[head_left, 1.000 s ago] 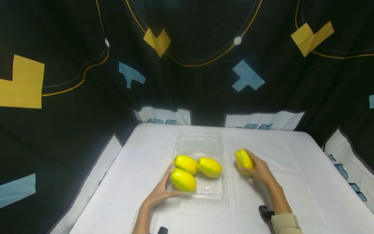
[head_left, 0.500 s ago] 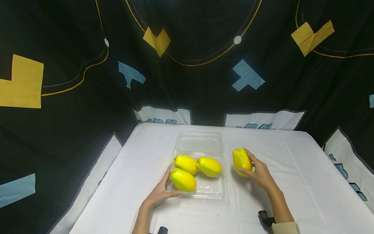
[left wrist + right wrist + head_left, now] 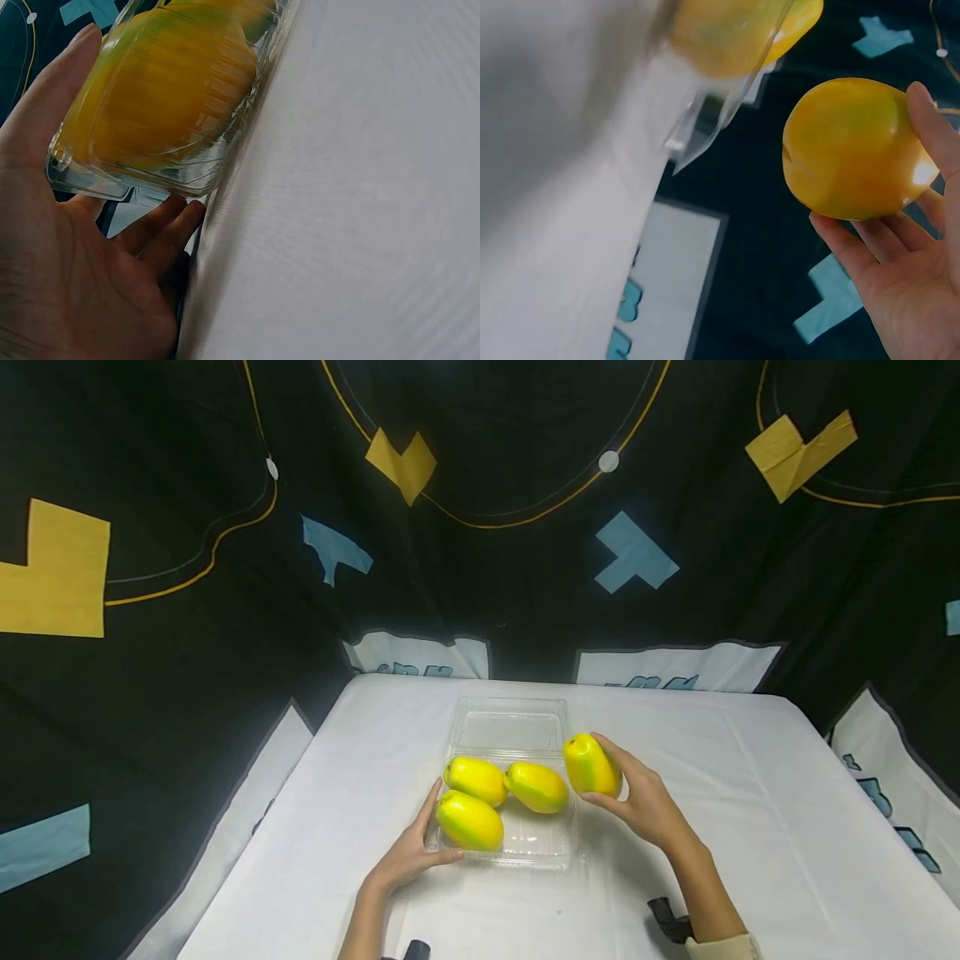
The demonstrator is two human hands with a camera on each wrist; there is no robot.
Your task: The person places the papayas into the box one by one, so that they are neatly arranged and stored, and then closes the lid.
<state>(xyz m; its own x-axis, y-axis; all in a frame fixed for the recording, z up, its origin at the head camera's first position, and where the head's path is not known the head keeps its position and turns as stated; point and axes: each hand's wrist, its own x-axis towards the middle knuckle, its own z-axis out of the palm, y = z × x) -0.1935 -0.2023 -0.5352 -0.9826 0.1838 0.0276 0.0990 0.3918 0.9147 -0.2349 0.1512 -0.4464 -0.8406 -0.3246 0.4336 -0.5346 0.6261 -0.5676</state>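
My right hand [image 3: 643, 797] grips a glossy yellow-green fruit [image 3: 587, 766], shaped like a small papaya. It holds the fruit above the right edge of a clear plastic clamshell container [image 3: 543, 847], thumb on the near side and fingers behind. In the right wrist view, the held fruit [image 3: 855, 150] is apart from the container wall [image 3: 705, 139]. Three similar fruits lie in the container: one back left [image 3: 476, 780], one front left [image 3: 470, 821] and one at the right [image 3: 537, 787]. My left hand [image 3: 408, 858] holds the container's front left corner, thumb at the front, fingers along the left side.
The container's open lid [image 3: 512, 724] lies flat behind its base. Everything stands on a table with a white cloth [image 3: 765, 827]. Dark fabric [image 3: 510, 602] with yellow and blue shapes hangs behind the table and at its sides.
My right hand has carried its fruit leftward, from the cloth beside the container to the container's right edge. The left hand and the three fruits in the container have stayed put.
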